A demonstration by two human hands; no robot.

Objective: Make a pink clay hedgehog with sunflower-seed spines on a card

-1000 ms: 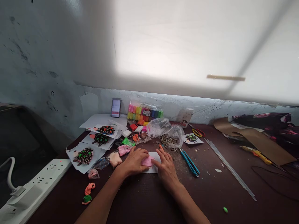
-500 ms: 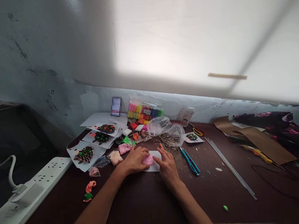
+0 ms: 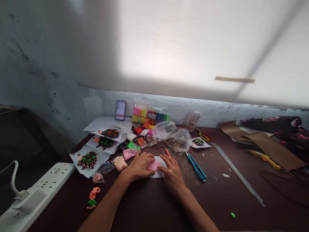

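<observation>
Left hand [image 3: 139, 166] and right hand [image 3: 172, 174] on pink modelling clay [image 3: 154, 165]
Both hands lie open, fingers spread, touching the clay from either side; it sits on a white paper card [image 3: 159, 174] near the middle of the desk [image 3: 145, 206].

You're facing a scuffed, stained pale-grey wall [image 3: 36, 64] with patchy plaster low down, a broad patch of bright light [image 3: 183, 42] across the white surface above, and a dark brown desk [image 3: 149, 219] running along its foot.
</observation>
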